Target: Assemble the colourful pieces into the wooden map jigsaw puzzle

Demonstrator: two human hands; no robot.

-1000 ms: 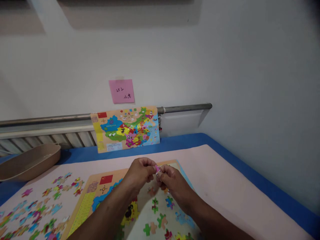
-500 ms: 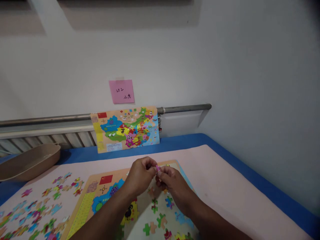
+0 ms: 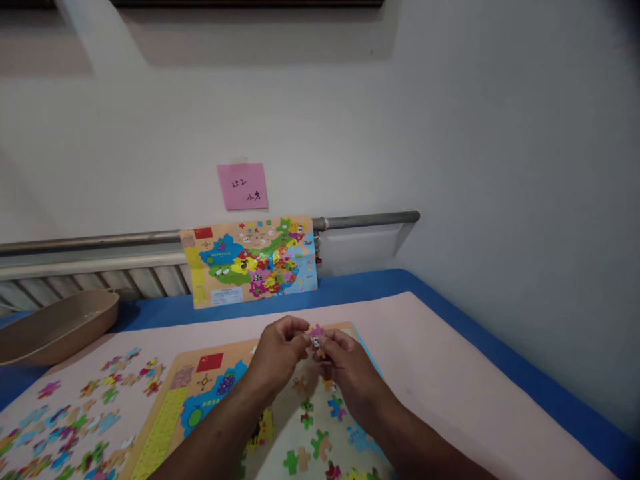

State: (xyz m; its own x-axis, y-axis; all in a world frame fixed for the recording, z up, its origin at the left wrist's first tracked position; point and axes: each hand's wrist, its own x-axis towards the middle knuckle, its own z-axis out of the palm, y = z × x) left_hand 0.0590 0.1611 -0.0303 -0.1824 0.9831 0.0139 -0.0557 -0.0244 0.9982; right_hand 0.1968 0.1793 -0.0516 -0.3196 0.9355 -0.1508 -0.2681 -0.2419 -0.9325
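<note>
Pink wall note [image 3: 243, 187], metal pipe [image 3: 370, 221]

single head-worn view, looking forward and down past both forearms [image 3: 220, 417]; jigsaw board [image 3: 287, 430] near below, pale wall [image 3: 320, 120] farther off ahead

The small pink knobbed jigsaw piece [image 3: 317, 330] looks like smooth card, the long brown tray [image 3: 75, 338] faintly glossy plastic, the round grey pipe [image 3: 370, 221] dull metal, the square pink note [image 3: 243, 189] matt paper.
</note>
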